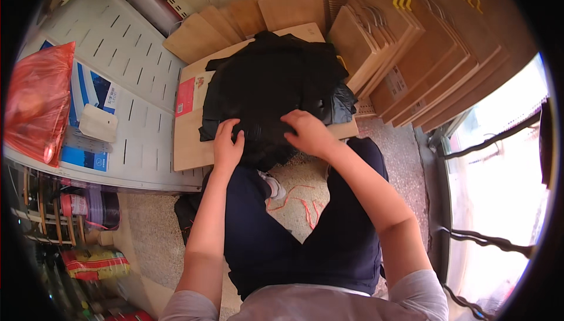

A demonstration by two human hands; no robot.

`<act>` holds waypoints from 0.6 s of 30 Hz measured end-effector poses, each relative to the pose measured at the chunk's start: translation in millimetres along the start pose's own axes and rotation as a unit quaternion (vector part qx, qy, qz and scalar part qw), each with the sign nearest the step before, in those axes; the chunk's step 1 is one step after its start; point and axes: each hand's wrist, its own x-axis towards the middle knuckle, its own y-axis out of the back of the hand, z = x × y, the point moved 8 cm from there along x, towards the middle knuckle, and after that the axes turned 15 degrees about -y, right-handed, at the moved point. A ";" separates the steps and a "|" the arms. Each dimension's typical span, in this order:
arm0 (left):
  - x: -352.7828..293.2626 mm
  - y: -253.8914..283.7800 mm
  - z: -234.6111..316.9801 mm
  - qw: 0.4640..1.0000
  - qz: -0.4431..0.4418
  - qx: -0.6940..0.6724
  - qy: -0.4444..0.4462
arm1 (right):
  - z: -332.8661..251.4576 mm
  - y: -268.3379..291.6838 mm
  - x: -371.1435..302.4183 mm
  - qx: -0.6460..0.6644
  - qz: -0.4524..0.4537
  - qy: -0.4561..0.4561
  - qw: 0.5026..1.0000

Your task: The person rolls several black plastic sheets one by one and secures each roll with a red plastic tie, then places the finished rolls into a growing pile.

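Note:
A pile of thin black plastic bags [258, 86], as they look, lies spread on a pale wooden board [191, 152] before my knees. Its surface is creased, and the near edge hangs in folds over the board's front. At the near left of the pile rests my left hand [228, 146], thumb apart from the fingers. My right hand [310, 134] is at the near right, its bent fingers touching the black plastic, with a gap between thumb and forefinger. Neither hand visibly grips anything. A pink printed label [185, 96] shows on the board left of the pile.
A slotted white metal shelf [138, 133] stands at the left, bearing a red plastic bag [41, 106] and a blue box [88, 159]. Wooden boards [405, 83] with handles lean at the right, others [291, 14] behind. Orange string [306, 206] lies on the floor between my feet.

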 end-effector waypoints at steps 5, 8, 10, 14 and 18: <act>-51.4 -10.9 -46.0 0.971 0.039 -0.149 0.185 | 5.0 -49.2 30.2 -0.278 -0.063 -0.001 0.958; -68.1 -28.0 -37.9 0.832 0.063 -0.424 0.353 | 26.2 -49.5 37.1 -0.204 -0.066 -0.020 0.977; -72.5 -25.6 -42.1 0.800 0.074 -0.463 0.374 | 24.4 -44.1 41.6 -0.122 -0.076 -0.032 0.989; -79.8 -36.0 -52.9 0.676 0.120 -0.594 0.418 | 50.0 -16.5 63.0 0.044 0.057 -0.144 0.987; -76.1 -46.8 -47.3 0.615 0.143 -0.644 0.431 | 110.2 -22.0 81.8 0.169 0.061 -0.375 0.909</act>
